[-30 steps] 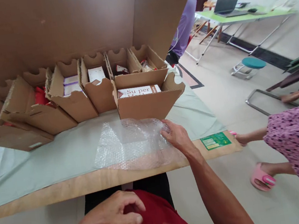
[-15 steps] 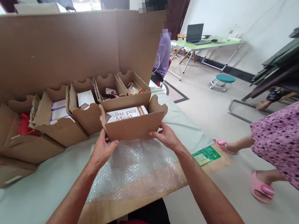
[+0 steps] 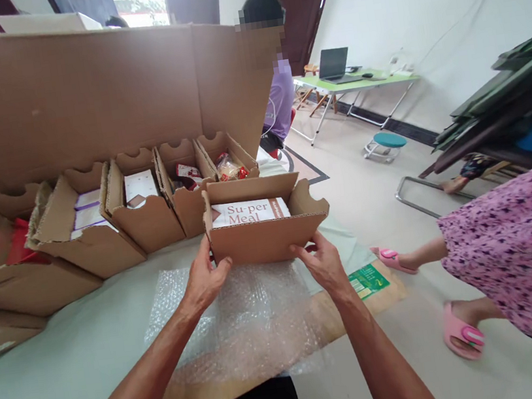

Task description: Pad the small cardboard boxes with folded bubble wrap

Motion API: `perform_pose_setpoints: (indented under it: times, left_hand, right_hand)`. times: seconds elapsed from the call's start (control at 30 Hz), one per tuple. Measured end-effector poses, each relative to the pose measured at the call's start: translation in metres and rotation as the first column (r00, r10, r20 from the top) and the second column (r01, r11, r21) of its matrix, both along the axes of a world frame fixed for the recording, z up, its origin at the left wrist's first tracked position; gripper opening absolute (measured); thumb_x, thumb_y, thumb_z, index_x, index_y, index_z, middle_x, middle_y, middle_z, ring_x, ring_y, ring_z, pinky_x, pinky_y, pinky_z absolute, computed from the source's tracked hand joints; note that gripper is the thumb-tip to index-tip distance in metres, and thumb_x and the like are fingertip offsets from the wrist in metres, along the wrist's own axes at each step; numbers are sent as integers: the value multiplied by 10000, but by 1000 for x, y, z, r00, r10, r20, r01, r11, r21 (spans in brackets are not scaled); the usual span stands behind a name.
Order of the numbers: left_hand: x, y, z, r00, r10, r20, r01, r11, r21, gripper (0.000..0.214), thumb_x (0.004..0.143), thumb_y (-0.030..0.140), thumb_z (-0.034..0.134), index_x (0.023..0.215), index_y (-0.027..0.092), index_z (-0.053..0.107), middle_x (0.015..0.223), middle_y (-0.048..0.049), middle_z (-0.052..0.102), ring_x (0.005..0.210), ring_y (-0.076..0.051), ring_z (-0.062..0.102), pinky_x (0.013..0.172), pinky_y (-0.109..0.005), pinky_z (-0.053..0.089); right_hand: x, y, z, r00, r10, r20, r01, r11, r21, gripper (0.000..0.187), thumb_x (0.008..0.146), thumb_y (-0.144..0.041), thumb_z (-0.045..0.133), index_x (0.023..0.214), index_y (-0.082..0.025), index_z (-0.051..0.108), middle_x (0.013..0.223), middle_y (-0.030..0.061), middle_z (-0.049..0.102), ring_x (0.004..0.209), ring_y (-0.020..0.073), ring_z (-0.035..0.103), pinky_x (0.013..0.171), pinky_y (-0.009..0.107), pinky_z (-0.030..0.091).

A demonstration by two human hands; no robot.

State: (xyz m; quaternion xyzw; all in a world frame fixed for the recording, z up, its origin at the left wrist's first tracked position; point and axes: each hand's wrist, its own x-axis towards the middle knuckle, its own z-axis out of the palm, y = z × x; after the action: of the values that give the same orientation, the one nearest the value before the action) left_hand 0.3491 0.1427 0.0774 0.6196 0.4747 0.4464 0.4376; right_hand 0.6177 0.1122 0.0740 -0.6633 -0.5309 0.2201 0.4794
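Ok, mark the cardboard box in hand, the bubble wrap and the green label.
cardboard box (image 3: 265,242): head view, middle of its front wall.
bubble wrap (image 3: 248,324): head view, middle of the sheet.
green label (image 3: 369,280): head view, centre of its face.

**Tabletop (image 3: 61,360), front edge, right of centre:** bubble wrap sheet (image 3: 243,321), lying flat and reaching the front edge.
**At the sheet's far edge:** open cardboard box (image 3: 265,242). Whether it rests on the sheet cannot be told.
**In the box:** Su-per Meal packet (image 3: 248,212), lying flat.
**Behind and left of the box:** row of open cartons (image 3: 146,226) running toward the left edge, with goods inside.
**Behind the row, along the back edge:** upright cardboard screen (image 3: 84,99).
**Right front corner:** label (image 3: 367,280), right of the sheet.
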Motion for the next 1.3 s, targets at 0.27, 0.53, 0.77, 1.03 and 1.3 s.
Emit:
perform_pose_setpoints:
  times: [0.27, 0.53, 0.77, 1.03, 1.3]
  left_hand:
    - [66, 52, 9, 942, -195, -273, 210, 977, 27, 678, 743, 60, 532, 1400, 223, 572, 1111, -30, 745, 984, -219, 678, 863, -307, 533]
    - [102, 54, -1, 928, -112, -354, 138, 989, 49, 463, 855, 233, 599, 1310, 153, 620, 1250, -156, 672, 1204, -317, 614, 1071, -500, 465]
    - [102, -34, -15, 905, -375, -199, 390, 920, 42, 857, 812, 388, 691, 1571, 177, 355, 1603, -176, 422, 1459, -338, 431, 1192, -518, 388]
    - [108, -8, -19, 891, -453, -33, 454, 891, 13, 1037, 684, 406, 794, 1582, 162, 337, 1659, -178, 346, 1519, -378, 341, 1234, -540, 317]
    - [63, 71, -1, 983, -182, 29, 180, 982, 57, 647, 712, 128, 566, 1359, 154, 548, 1302, -106, 693, 1200, -270, 646, 1092, -449, 491]
  right_hand:
    - [16, -80, -22, 928, -364, 79, 357, 930, 89, 473, 805, -568, 692, 1071, -179, 651, 972, 89, 709, 701, 200, 624, 666, 354, 526]
    - [32, -119, -54, 941, -295, 164, 273, 951, 145, 574, 861, -491, 688, 1351, -219, 565, 1320, 157, 644, 1164, 305, 646, 847, 441, 588]
    - [80, -65, -43, 996, -22, -84, 21, 1000, -14, 628, 711, -578, 809, 1193, -235, 596, 1214, 114, 685, 1066, 287, 676, 733, 376, 612]
    - [31, -77, -41, 994, -106, -10, 106, 994, -30, 447, 800, -542, 726, 1070, -204, 615, 987, 84, 734, 684, 212, 682, 624, 359, 588]
    - [-60, -50, -37, 987, 159, 30, -160, 986, 51, 644, 875, -312, 630, 1492, -225, 467, 1433, 142, 584, 1255, 284, 609, 898, 414, 604]
